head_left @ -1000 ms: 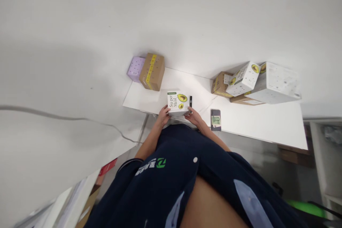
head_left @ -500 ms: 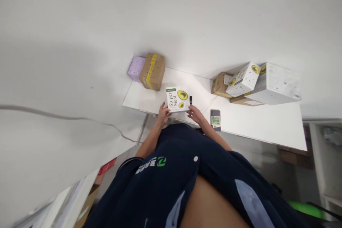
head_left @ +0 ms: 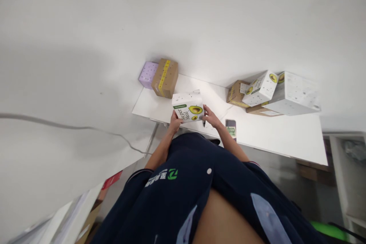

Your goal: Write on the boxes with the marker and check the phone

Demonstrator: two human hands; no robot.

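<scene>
A white "Super Meal" box (head_left: pixel 183 110) with avocado pictures is held between both my hands, tilted so that its front and its speckled far side show. My left hand (head_left: pixel 175 122) grips its lower left corner, the fingers partly hidden behind it. On the opposite side, my right hand (head_left: pixel 210 116) holds the right edge with fingers curled against it. A black marker-like stick (head_left: pixel 204 123) lies on the white table (head_left: pixel 217 101) close by my right hand. To the right of that hand rests a phone (head_left: pixel 231 127) with a green note-like print on it.
At the back left stand a brown carton (head_left: pixel 165 78) with yellow tape and a lilac box (head_left: pixel 148 74). At the back right are a small carton (head_left: pixel 237 93), a white avocado box (head_left: pixel 261 88) and a larger white box (head_left: pixel 300 93). A shelf (head_left: pixel 340 167) stands beyond the table's right end.
The Super Meal box has been tipped in my hands, so its far side now shows above the front. My right hand has risen slightly along its edge.
</scene>
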